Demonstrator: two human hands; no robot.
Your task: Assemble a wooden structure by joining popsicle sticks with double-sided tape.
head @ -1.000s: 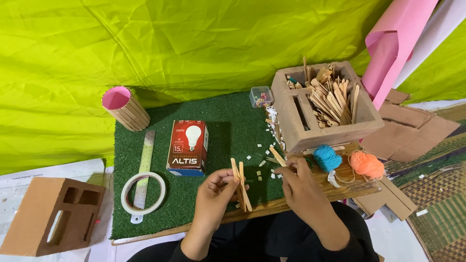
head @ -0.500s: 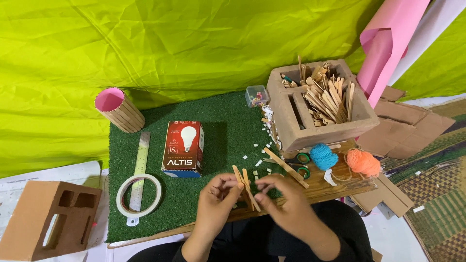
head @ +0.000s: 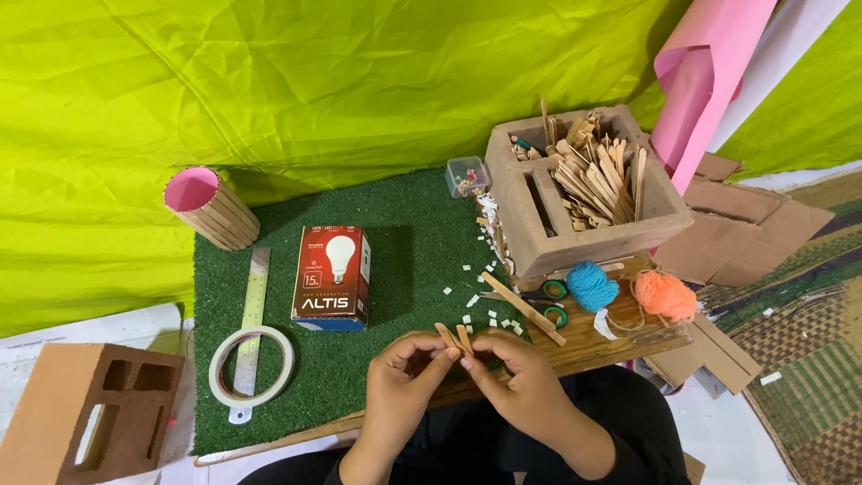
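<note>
Two flat pale wooden craft sticks point(head: 456, 339) pinched between fingers of left hand point(head: 406, 377) and right hand point(head: 521, 382), tips projecting above fingertips, over green turf mat point(head: 404, 269).

Bulb box point(head: 331, 277) lies on the mat point(head: 404, 233), between ruler point(head: 252, 314) and block point(head: 584, 193).
</note>
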